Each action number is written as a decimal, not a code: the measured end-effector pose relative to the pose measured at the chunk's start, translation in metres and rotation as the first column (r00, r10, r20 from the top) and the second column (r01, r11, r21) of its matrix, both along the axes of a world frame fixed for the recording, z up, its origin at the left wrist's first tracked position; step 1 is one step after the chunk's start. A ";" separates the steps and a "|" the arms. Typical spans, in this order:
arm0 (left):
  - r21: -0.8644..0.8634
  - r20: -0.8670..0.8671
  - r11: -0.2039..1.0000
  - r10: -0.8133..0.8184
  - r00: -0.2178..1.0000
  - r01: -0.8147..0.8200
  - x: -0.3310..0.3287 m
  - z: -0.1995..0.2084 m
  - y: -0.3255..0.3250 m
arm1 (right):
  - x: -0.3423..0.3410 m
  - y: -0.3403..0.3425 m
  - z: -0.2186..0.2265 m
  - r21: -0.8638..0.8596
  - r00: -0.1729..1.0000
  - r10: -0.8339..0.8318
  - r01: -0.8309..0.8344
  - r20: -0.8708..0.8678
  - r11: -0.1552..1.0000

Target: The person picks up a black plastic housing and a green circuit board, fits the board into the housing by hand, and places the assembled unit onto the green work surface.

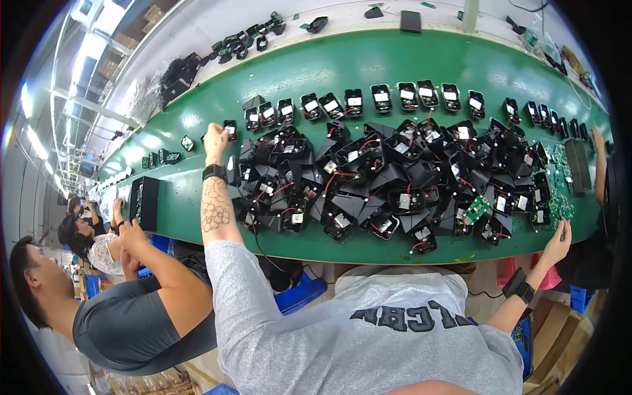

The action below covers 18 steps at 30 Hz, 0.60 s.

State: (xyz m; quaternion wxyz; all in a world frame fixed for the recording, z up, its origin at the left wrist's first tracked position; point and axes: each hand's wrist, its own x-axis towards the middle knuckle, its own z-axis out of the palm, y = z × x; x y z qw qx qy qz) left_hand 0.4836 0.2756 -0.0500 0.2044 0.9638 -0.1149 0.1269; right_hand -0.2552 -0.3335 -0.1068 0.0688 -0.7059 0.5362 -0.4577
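Observation:
My left hand [216, 142] is stretched out over the green bench, its fingers closed at the side of a small black plastic housing [230, 130]. That housing stands at the left end of a row of similar open housings [353, 102] with white parts inside. On the right, my right hand [557, 243] is at the bench's near edge with fingers apart, close below a heap of green circuit boards [560, 207]. Between my arms lies a big pile of black housings [368, 172] with red wires. One loose circuit board [476, 209] rests on that pile.
A black bin [143, 203] holding parts stands at the left, beside a co-worker in a dark shirt [141, 309]. A black tray [578, 166] borders the circuit boards, with another person's arm [600, 164] beyond it. Scattered parts [240, 43] line the back ledge.

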 end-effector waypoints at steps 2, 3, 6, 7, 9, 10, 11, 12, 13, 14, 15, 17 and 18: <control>-0.218 0.123 0.973 0.106 0.987 -0.077 0.009 0.020 0.084 | 0.038 0.002 0.026 -0.042 0.969 0.154 -0.149 0.195 0.988; -0.482 -0.264 0.872 -0.057 0.963 -0.080 -0.020 0.021 -0.021 | 0.014 0.033 0.049 -0.035 0.957 0.138 -0.134 0.256 0.990; -0.769 -0.265 0.632 -0.455 0.850 0.098 -0.148 0.099 -0.143 | 0.073 0.127 0.110 0.055 0.933 0.170 -0.197 0.317 0.979; -0.783 -0.208 0.597 -0.517 0.830 0.175 -0.197 0.117 -0.165 | 0.103 0.156 0.131 0.008 0.862 0.416 -0.437 0.290 0.900; -0.804 -0.129 0.518 -0.632 0.764 0.293 -0.286 0.132 -0.194 | 0.148 0.195 0.155 -0.189 0.500 0.861 -0.840 0.093 0.508; -0.833 -0.168 0.487 -0.674 0.719 0.262 -0.333 0.129 -0.213 | 0.167 0.204 0.159 -0.207 0.299 0.933 -0.944 -0.200 0.258; -0.846 -0.239 0.476 -0.741 0.628 0.240 -0.376 0.132 -0.225 | 0.181 0.218 0.158 -0.363 0.223 0.960 -0.920 -0.169 0.149; -0.714 0.035 0.404 -0.795 0.606 0.571 -0.393 0.115 -0.232 | 0.191 0.230 0.159 -0.410 0.159 0.972 -0.909 -0.173 0.076; -0.869 -0.105 0.347 -0.826 0.553 0.353 -0.428 0.118 -0.245 | 0.196 0.239 0.150 -0.470 0.183 0.969 -0.878 -0.165 0.086; -0.919 -0.143 0.305 -0.850 0.507 0.252 -0.441 0.106 -0.248 | 0.193 0.236 0.143 -0.464 0.173 0.977 -0.881 -0.128 0.095; -0.952 -0.176 0.269 -0.870 0.461 0.143 -0.448 0.095 -0.250 | 0.192 0.233 0.137 -0.461 0.156 0.984 -0.882 -0.091 0.097; -0.974 -0.170 0.123 -0.952 0.255 -0.189 -0.466 0.092 -0.253 | 0.180 0.226 0.127 -0.383 0.199 0.978 -0.901 0.055 0.205; -0.967 -0.197 0.155 -0.959 0.203 -0.203 -0.471 0.090 -0.254 | 0.174 0.223 0.126 -0.335 0.157 0.979 -0.922 0.129 0.192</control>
